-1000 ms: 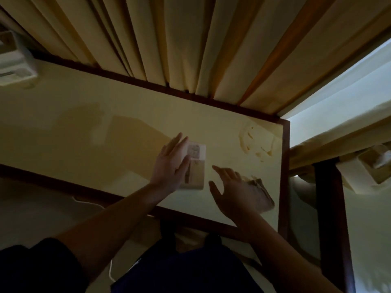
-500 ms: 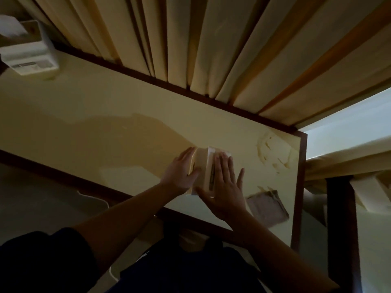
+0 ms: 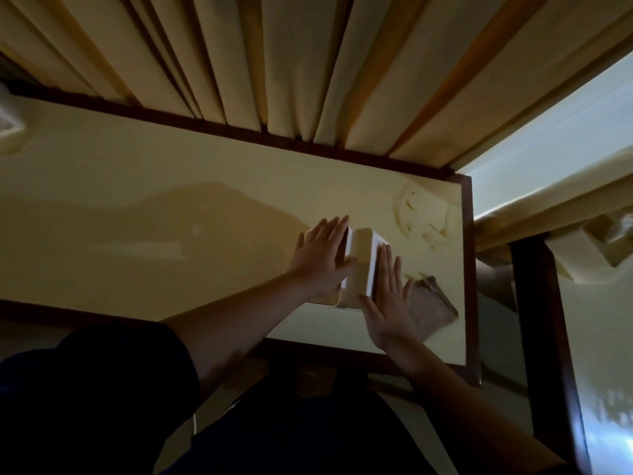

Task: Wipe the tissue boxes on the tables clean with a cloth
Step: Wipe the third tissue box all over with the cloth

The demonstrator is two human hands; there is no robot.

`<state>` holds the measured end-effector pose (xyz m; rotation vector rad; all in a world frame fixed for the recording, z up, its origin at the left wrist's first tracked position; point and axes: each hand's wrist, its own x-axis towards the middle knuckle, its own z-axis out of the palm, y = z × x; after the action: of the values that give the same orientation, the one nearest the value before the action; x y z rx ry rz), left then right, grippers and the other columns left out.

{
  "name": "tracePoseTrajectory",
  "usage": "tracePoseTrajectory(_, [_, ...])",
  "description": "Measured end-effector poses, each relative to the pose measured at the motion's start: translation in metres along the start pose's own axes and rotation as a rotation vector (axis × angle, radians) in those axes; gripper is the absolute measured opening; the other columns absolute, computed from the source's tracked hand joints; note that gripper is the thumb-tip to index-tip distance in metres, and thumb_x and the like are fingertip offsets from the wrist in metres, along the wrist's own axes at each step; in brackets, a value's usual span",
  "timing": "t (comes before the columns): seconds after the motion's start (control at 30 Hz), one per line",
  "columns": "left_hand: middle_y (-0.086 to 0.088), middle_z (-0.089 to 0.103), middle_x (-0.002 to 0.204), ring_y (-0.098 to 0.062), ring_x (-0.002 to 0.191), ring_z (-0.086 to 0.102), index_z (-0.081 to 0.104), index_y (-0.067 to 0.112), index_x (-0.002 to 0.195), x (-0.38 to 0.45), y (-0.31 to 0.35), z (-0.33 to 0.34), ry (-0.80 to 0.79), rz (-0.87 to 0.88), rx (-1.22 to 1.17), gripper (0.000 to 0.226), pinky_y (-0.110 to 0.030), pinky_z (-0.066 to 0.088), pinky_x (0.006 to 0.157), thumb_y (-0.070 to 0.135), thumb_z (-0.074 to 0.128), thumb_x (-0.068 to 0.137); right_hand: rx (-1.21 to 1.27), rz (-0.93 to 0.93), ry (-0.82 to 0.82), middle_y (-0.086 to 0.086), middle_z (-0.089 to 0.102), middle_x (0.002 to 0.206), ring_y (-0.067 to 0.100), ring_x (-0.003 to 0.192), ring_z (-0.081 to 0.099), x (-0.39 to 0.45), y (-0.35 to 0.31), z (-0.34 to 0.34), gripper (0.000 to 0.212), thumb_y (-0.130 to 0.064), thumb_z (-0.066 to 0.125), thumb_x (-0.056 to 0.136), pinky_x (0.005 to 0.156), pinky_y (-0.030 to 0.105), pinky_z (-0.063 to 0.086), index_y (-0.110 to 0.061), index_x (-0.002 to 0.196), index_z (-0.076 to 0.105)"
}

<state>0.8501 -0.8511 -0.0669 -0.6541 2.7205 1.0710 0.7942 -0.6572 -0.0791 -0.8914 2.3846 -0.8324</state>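
The wiping is not in progress at this moment, I judge: the cloth [image 3: 430, 308] lies flat on the table [image 3: 137, 214] near its right edge, and no hand holds it. The right hand [image 3: 388, 305] covers a part of the cloth, its fingers [image 3: 387, 265] straight and slightly spread, pressing the right face of the tissue box [image 3: 359, 265]. The left hand [image 3: 320, 257] presses the opposite face with fingers [image 3: 334, 228] straight and close together. So the box is held between the two flat palms, standing on the table. Whether this box is already clean, I cannot tell. Another tissue box [image 3: 10, 132] waits at the far left, and a third [image 3: 606, 241] is on the next table to the right.
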Motion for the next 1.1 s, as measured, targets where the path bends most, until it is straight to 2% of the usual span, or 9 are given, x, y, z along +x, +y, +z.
tracePoseTrajectory(0.13, [0.001, 0.009, 0.173, -0.025, 0.161, -0.001, 0.002, 0.029, 0.166, 0.004, 0.002, 0.005, -0.025, 0.036, 0.181, 0.091, -0.064, 0.009, 0.124, 0.061, 0.051, 0.096, -0.04, 0.059, -0.133, -0.021, -0.023, 0.171, 0.011, 0.156, -0.032, 0.001, 0.016, 0.013, 0.077, -0.065, 0.012, 0.097, 0.127, 0.058, -0.015, -0.039, 0.165, -0.014])
tracePoseTrajectory(0.23, [-0.002, 0.011, 0.172, -0.029, 0.16, 0.001, 0.007, 0.024, 0.166, -0.001, 0.001, 0.008, -0.046, 0.047, 0.384, 0.087, -0.072, -0.001, 0.121, 0.06, 0.048, 0.097, -0.094, 0.06, -0.211, -0.019, -0.022, 0.169, 0.011, 0.155, -0.033, 0.002, 0.017, 0.029, 0.075, -0.055, 0.011, 0.096, 0.128, 0.053, -0.015, -0.035, 0.163, -0.015])
tracePoseTrajectory(0.37, [-0.004, 0.014, 0.172, -0.03, 0.16, 0.003, 0.015, 0.02, 0.165, -0.01, -0.011, 0.008, -0.11, 0.049, 0.493, 0.078, -0.07, -0.002, 0.122, 0.054, 0.045, 0.101, -0.153, 0.033, -0.331, -0.013, -0.003, 0.175, 0.015, 0.158, -0.027, 0.003, 0.018, 0.049, 0.076, -0.042, 0.019, 0.098, 0.129, 0.056, -0.005, -0.026, 0.169, -0.004])
tracePoseTrajectory(0.57, [-0.004, 0.016, 0.172, -0.031, 0.16, 0.002, 0.015, 0.023, 0.166, -0.016, -0.027, -0.001, -0.136, 0.033, 0.496, 0.077, -0.065, -0.001, 0.125, 0.052, 0.046, 0.102, -0.033, -0.074, -0.226, -0.016, 0.009, 0.175, 0.007, 0.161, -0.013, -0.006, 0.034, 0.031, 0.069, -0.052, 0.037, 0.11, 0.13, 0.04, -0.006, -0.027, 0.169, 0.012])
tracePoseTrajectory(0.7, [-0.006, 0.011, 0.173, -0.032, 0.16, 0.002, 0.008, 0.022, 0.167, -0.004, -0.017, -0.002, -0.15, 0.06, 0.515, 0.079, -0.064, 0.0, 0.126, 0.05, 0.044, 0.103, -0.191, -0.04, -0.163, -0.012, 0.009, 0.175, 0.011, 0.162, -0.01, -0.011, 0.074, 0.004, 0.063, -0.041, 0.038, 0.112, 0.131, 0.04, 0.0, -0.027, 0.169, 0.014])
tracePoseTrajectory(0.77, [-0.006, 0.011, 0.173, -0.032, 0.16, 0.003, 0.007, 0.022, 0.167, 0.008, -0.008, 0.0, -0.15, 0.079, 0.522, 0.078, -0.064, 0.001, 0.126, 0.051, 0.041, 0.104, -0.291, -0.006, -0.178, -0.009, 0.011, 0.173, 0.017, 0.163, -0.006, -0.01, 0.099, -0.011, 0.058, -0.039, 0.032, 0.113, 0.133, 0.048, 0.005, -0.023, 0.168, 0.021])
tracePoseTrajectory(0.9, [-0.005, 0.012, 0.173, -0.031, 0.16, 0.005, 0.009, 0.023, 0.167, 0.044, 0.004, 0.006, -0.164, 0.107, 0.515, 0.075, -0.062, 0.003, 0.127, 0.051, 0.041, 0.104, -0.483, -0.012, -0.236, -0.005, 0.023, 0.171, 0.025, 0.162, 0.013, -0.009, 0.152, -0.041, 0.062, -0.052, 0.017, 0.109, 0.127, 0.059, 0.024, -0.024, 0.163, 0.032])
tracePoseTrajectory(0.97, [-0.005, 0.015, 0.173, -0.031, 0.16, 0.008, 0.011, 0.024, 0.166, 0.069, 0.006, 0.008, -0.174, 0.099, 0.516, 0.075, -0.06, 0.006, 0.127, 0.049, 0.043, 0.104, -0.589, -0.098, -0.257, -0.002, 0.025, 0.172, 0.026, 0.162, 0.014, -0.006, 0.169, -0.048, 0.06, -0.051, 0.014, 0.111, 0.128, 0.057, 0.022, -0.028, 0.165, 0.024])
tracePoseTrajectory(1.1, [-0.005, 0.018, 0.172, -0.029, 0.159, 0.013, 0.016, 0.023, 0.166, 0.123, 0.002, 0.012, -0.201, 0.014, 0.477, 0.075, -0.055, 0.012, 0.127, 0.047, 0.05, 0.103, -0.677, -0.168, -0.255, 0.004, 0.027, 0.171, 0.029, 0.161, 0.014, 0.001, 0.181, -0.047, 0.061, -0.047, 0.025, 0.112, 0.131, 0.052, 0.014, -0.018, 0.166, 0.024])
